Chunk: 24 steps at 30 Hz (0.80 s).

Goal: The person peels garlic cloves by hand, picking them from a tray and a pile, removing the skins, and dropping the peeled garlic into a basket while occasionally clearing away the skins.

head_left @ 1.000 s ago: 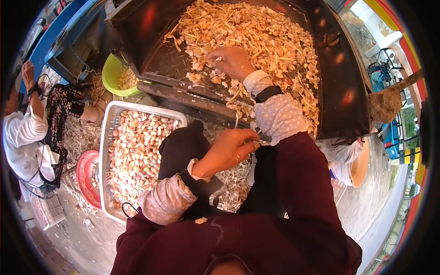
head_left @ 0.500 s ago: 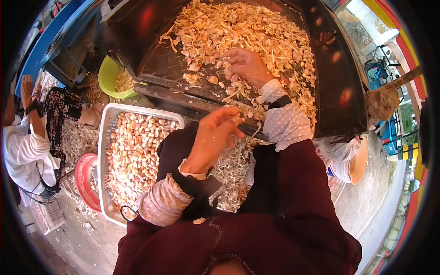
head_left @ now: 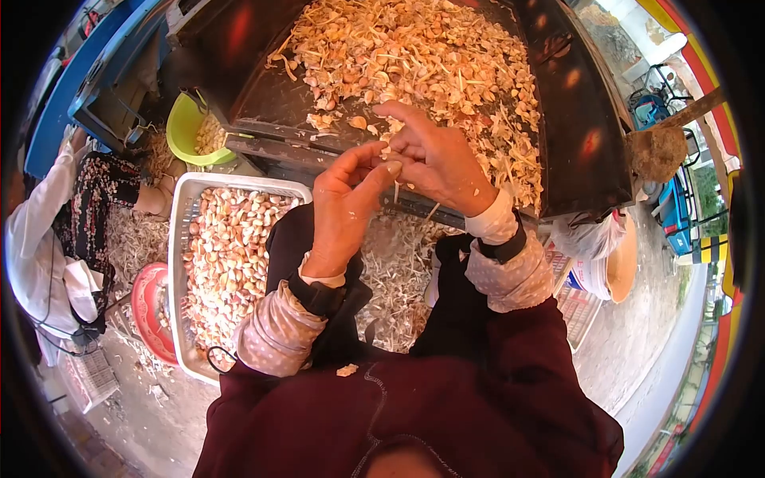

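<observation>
My left hand (head_left: 343,211) and my right hand (head_left: 450,167) meet just in front of the dark tray's near edge. Their fingertips pinch together on a small garlic clove (head_left: 388,158), which the fingers mostly cover. A thin pale strip of skin (head_left: 396,193) dangles below them. The right index finger sticks out towards the tray. Beyond the hands, a heap of garlic cloves and dry skins (head_left: 422,60) lies on the dark tray (head_left: 275,95). To the left of my knees, a white plastic basket (head_left: 179,239) holds many loose garlic cloves (head_left: 231,263).
A green bowl (head_left: 177,131) with cloves stands behind the basket, and a red basin (head_left: 147,307) sits at its left. Another person (head_left: 48,207) sits at far left. Peelings (head_left: 390,295) cover the floor between my legs. A white bucket (head_left: 590,275) stands at right.
My right hand has come back from the heap to meet my left hand, which has shifted slightly left. Both now pinch at one spot. The other person's raised hand has moved.
</observation>
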{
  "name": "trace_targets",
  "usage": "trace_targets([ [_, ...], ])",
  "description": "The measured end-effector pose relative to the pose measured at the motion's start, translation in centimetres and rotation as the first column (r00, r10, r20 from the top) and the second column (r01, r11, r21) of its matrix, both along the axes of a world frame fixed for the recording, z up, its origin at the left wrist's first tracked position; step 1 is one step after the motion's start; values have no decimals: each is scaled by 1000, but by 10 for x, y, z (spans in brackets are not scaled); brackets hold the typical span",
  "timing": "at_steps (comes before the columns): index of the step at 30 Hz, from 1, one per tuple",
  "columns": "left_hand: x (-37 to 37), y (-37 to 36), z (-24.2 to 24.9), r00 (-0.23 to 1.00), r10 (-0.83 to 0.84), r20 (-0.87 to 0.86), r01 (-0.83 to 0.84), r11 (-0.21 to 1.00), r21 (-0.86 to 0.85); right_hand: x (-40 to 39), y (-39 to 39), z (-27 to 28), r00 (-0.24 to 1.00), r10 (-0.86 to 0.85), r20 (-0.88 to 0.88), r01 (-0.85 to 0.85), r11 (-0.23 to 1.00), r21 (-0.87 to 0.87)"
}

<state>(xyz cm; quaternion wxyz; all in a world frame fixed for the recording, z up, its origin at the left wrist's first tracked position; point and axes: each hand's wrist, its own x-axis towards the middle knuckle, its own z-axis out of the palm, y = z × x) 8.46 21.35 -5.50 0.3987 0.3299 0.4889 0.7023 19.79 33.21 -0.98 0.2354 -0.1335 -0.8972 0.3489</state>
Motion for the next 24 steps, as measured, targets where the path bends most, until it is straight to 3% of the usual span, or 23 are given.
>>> trace_targets([
  [1,1,1,0,998,-11,60,14,999,-49,3,-4,0,999,-8,37,3,989,149],
  [4,2,-1,-4,995,-72,72,75,997,-37,9,-23,7,998,16,59,-32,960,279],
  [9,2,1,-6,968,-83,236,99,994,-55,18,-24,-1,984,-149,98,123,966,227],
  [10,1,1,-5,958,-99,268,119,991,-56,18,-23,-8,991,-128,49,134,981,-139],
  [11,0,1,-7,958,-100,267,119,991,-56,18,-22,-12,992,-126,-5,108,867,-486],
  [12,-3,1,-9,948,-109,298,133,989,-61,20,-21,-13,992,-126,-9,106,869,-484],
  [14,-6,2,-10,937,-113,330,144,987,-72,25,-21,-15,982,-145,-118,15,691,-722],
  [18,-11,3,-8,875,-226,428,240,971,22,28,-13,-34,986,-91,-136,-35,698,-715],
  [20,-10,2,-6,856,-253,450,261,964,46,28,-18,-31,987,-119,-110,52,873,-484],
  [24,-2,0,-1,914,-190,358,225,973,-59,27,-28,-17,984,-171,-42,143,917,-372],
])
